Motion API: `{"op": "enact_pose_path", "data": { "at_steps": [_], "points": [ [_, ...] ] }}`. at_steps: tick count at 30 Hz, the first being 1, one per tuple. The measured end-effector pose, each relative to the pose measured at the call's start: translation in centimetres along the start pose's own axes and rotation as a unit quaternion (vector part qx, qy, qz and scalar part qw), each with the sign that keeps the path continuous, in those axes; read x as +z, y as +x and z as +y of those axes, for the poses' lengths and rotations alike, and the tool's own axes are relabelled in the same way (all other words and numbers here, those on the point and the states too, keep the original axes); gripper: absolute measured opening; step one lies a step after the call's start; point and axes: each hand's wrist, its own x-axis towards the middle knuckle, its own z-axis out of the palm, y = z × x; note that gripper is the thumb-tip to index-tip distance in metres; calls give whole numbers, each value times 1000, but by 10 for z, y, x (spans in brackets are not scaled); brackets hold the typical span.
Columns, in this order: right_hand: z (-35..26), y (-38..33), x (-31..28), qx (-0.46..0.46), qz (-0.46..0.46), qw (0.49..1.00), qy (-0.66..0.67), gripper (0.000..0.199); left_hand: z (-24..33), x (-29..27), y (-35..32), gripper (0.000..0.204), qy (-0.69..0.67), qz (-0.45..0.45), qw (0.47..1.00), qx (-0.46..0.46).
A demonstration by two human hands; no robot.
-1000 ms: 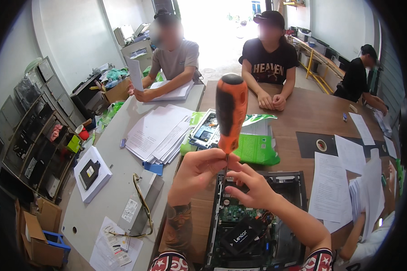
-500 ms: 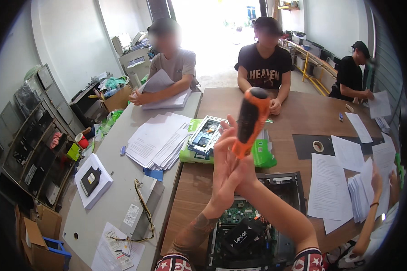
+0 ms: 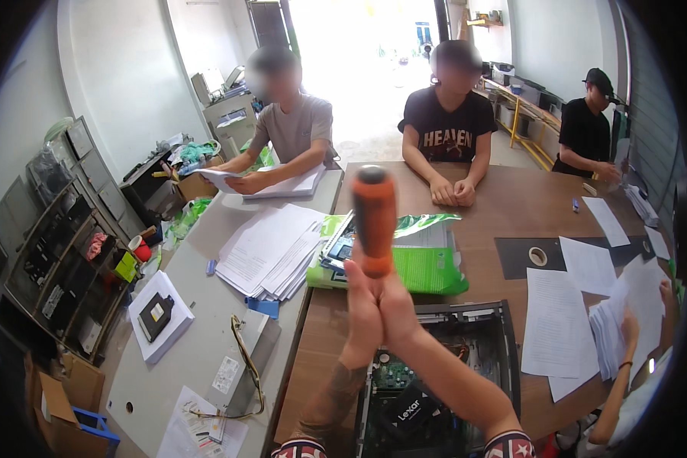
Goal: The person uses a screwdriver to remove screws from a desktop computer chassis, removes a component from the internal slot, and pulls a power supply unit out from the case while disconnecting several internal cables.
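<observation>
A screwdriver [image 3: 375, 217] with an orange and black handle stands handle-up in front of me. My left hand [image 3: 364, 317] and my right hand [image 3: 396, 311] press together palm to palm just below the handle, closed on the screwdriver; its shaft is hidden between them. Beneath my forearms lies an opened computer case [image 3: 505, 351] with a green circuit board [image 3: 393, 374] inside. A black solid-state drive [image 3: 409, 411] rests in it, partly covered by my right forearm. Beyond my hands, a bare hard drive [image 3: 341, 250] lies on a green package [image 3: 427, 271].
A metal power supply [image 3: 240, 359] with loose cables sits left of the case. Further left, a black optical drive [image 3: 156, 317] lies on a paper stack. Printed sheets [image 3: 271, 248] and a tape roll [image 3: 537, 256] are on the tables. Several people are around, some handling papers.
The screwdriver has shifted left and a little down and is more upright. My left fingers, spread before, now lie against my right hand. The person at far left has lifted a sheet.
</observation>
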Motion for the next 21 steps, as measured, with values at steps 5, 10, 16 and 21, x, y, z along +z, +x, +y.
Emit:
{"op": "enact_pose_path", "data": {
  "at_steps": [5,10,16,21],
  "points": [
    [-20,8,-6,67,-14,997,-48,62,-5,-4,-12,69,57,-46,996,-55],
    [8,0,-7,40,10,999,-23,52,-23,-24,-1,67,9,-19,997,-74],
    [-17,20,-14,103,45,993,-24,63,-13,-3,-10,59,37,-72,996,-48],
    [15,-4,-16,62,16,998,-29,52,1,-5,-1,60,3,-34,999,-19]
  ]
}}
